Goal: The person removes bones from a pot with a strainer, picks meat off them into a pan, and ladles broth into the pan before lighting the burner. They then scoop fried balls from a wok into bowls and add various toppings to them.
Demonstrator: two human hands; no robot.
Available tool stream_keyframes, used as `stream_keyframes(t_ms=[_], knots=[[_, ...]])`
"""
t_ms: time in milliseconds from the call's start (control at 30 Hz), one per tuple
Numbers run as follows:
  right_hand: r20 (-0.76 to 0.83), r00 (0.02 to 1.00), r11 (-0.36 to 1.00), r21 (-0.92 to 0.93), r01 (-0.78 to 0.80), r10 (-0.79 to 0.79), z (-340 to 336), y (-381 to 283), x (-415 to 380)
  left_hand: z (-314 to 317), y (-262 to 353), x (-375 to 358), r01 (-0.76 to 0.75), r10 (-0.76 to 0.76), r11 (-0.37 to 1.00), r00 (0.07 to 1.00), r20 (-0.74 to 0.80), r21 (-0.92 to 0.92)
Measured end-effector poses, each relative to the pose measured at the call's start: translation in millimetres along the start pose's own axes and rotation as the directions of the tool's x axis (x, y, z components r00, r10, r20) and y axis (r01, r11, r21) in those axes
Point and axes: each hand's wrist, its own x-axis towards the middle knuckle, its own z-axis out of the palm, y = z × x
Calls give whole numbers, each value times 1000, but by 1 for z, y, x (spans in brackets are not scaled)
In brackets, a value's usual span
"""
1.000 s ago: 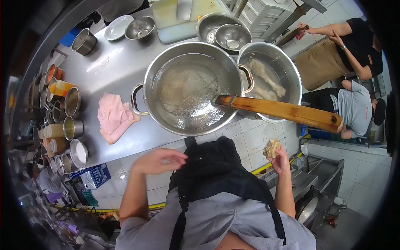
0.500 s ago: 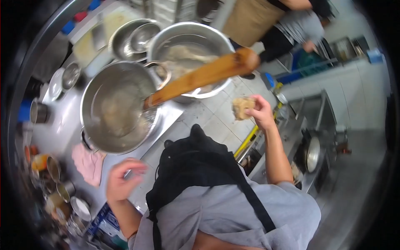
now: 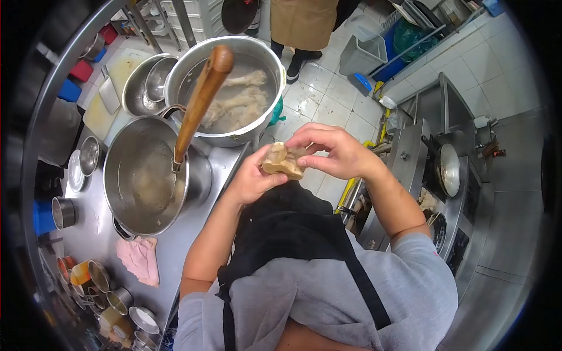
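Observation:
A pale, knobby piece of bone (image 3: 282, 161) is between my hands, above my apron. My left hand (image 3: 253, 175) is wrapped around its near left side, thumb along the bottom. On the right, my right hand (image 3: 331, 153) has its bent fingers and thumb at the bone's upper right edge, partly hiding it. To the left stands a steel pot (image 3: 111, 175) of cloudy liquid with a pale lump in it. A long wooden handle (image 3: 199, 105) leans on that pot's rim. Behind it, a larger pot (image 3: 280, 61) holds several meaty bones (image 3: 237, 102) in liquid.
A pink cloth (image 3: 139, 260) lies on the steel counter (image 3: 88, 225) near small metal pots and containers. Steel bowls (image 3: 132, 88) and a cleaver (image 3: 109, 93) are at the back left. A wok (image 3: 449, 169) sits on the stove at right. Another person (image 3: 301, 23) stands beyond the large pot.
The bone in my right hand has come in from the right to the middle, and my left hand has moved up and taken hold of it. The other person appears farther left in view.

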Motion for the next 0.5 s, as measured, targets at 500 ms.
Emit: stream_keyframes(t_ms=[500], knots=[[-326,888,945,80,-316,325,-116,154,11,18,-30,42,250,-219,964,939,-265,89]])
